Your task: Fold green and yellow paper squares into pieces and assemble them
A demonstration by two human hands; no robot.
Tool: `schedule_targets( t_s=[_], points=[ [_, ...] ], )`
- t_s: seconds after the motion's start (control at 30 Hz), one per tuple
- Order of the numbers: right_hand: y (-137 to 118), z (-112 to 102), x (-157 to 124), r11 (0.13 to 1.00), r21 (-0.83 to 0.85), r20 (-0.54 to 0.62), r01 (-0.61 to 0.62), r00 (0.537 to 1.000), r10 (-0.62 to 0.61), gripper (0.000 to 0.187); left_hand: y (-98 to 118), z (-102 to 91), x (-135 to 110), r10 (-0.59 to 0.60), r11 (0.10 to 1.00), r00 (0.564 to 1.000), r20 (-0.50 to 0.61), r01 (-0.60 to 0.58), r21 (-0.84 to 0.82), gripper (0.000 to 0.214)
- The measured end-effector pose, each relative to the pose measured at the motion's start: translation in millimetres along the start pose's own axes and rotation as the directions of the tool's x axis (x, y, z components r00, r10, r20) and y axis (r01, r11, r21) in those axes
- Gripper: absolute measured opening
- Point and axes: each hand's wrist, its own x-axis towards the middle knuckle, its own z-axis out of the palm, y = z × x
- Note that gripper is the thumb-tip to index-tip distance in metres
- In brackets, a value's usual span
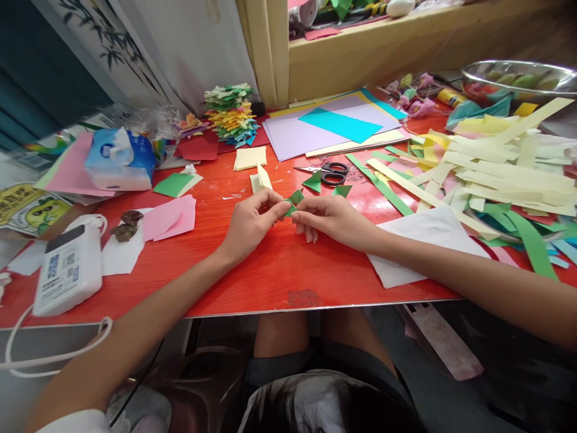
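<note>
Between my two hands, just above the red table point(252, 276), is a small folded piece of green paper point(295, 198). My left hand point(256, 219) pinches its left side between thumb and finger. My right hand point(331, 219) pinches it from the right, with the other fingers curled below. Behind my hands lie two folded green paper pieces point(312, 181), one of them partly hidden by my right hand. Black-handled scissors point(333, 174) rest just past them. A folded cream paper piece point(260, 178) stands beyond my left hand, close to a stack of cream squares point(250, 158).
Cream and green paper strips point(505, 174) heap up at the right, near a metal bowl point(541, 75). A white sheet point(426, 243) lies under my right forearm. Stacked folded pieces point(232, 114) stand at the back. Left are pink paper point(174, 218), tissues point(119, 159) and a white power strip point(70, 270).
</note>
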Motion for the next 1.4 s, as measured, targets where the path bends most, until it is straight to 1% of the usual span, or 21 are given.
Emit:
schedule_targets(
  t_s=[0.07,0.13,0.23,0.3,0.37,0.43,0.5,0.6,0.7,0.83,0.93,1.1,1.2,1.33,1.4],
  points=[
    [1,-1,0,1.0,0.014,0.037,0.009,0.999,-0.009,0.021,0,-0.3,-1,0.005,1.0,1.0,0.007,-0.005,-0.009,0.018],
    [1,-2,0,1.0,0.028,0.08,0.005,0.997,-0.008,0.022,0,-0.7,-1,0.001,0.999,0.999,0.045,0.002,-0.048,0.018],
    [0,-4,-1,0.999,0.039,0.151,-0.027,0.988,0.021,0.024,0,-1.4,0,-0.035,0.991,0.99,0.135,0.052,-0.123,0.017],
    [-2,-5,-1,0.998,0.04,0.207,-0.042,0.978,0.033,0.024,0,-1.8,0,-0.061,0.983,0.983,0.172,0.088,-0.159,0.015],
    [-3,-6,-1,0.999,0.029,0.258,-0.041,0.966,0.032,0.023,0,-2.1,0,-0.068,0.978,0.98,0.185,0.103,-0.182,0.014],
    [-4,-7,-1,0.999,0.004,0.283,-0.034,0.959,0.031,0.022,1,-2.1,-1,-0.053,0.982,0.982,0.182,0.085,-0.17,0.014],
    [-3,-6,-1,1.0,-0.012,0.266,-0.028,0.963,0.031,0.023,0,-1.7,-1,-0.031,0.993,0.986,0.163,0.049,-0.106,0.017],
    [1,-4,0,1.0,-0.012,0.186,-0.028,0.982,0.029,0.023,0,-1.1,-1,-0.026,0.999,0.99,0.137,0.022,0.03,0.023],
    [4,-1,1,0.999,-0.03,0.118,-0.028,0.993,0.031,0.022,0,-1.5,-1,-0.029,0.989,0.989,0.144,0.007,0.147,0.029],
    [3,2,1,0.994,-0.105,0.067,-0.036,0.997,0.043,0.022,0,-2.1,-2,0.014,0.969,0.996,0.085,-0.035,0.244,0.031],
    [2,1,1,0.994,-0.095,0.051,-0.048,0.997,0.053,0.023,-4,-0.9,-2,0.009,0.979,0.996,0.093,-0.027,0.201,0.029],
    [3,-4,4,0.997,-0.006,0.019,-0.083,0.996,0.083,0.024,-13,0.8,2,-0.017,1.0,0.988,0.151,0.016,0.008,0.02],
    [7,-4,7,0.992,0.034,-0.005,-0.118,0.993,0.118,0.023,-16,0.7,3,-0.008,0.997,0.985,0.173,0.02,-0.068,0.021],
    [10,-2,9,0.987,0.073,-0.03,-0.145,0.989,0.148,0.02,-13,1.9,3,-0.008,0.996,0.985,0.174,0.024,-0.09,0.027],
    [10,-2,8,0.991,0.042,-0.062,-0.13,0.989,0.133,0.021,-11,1.8,3,-0.021,0.996,0.988,0.15,0.034,-0.083,0.028]
  ],
)
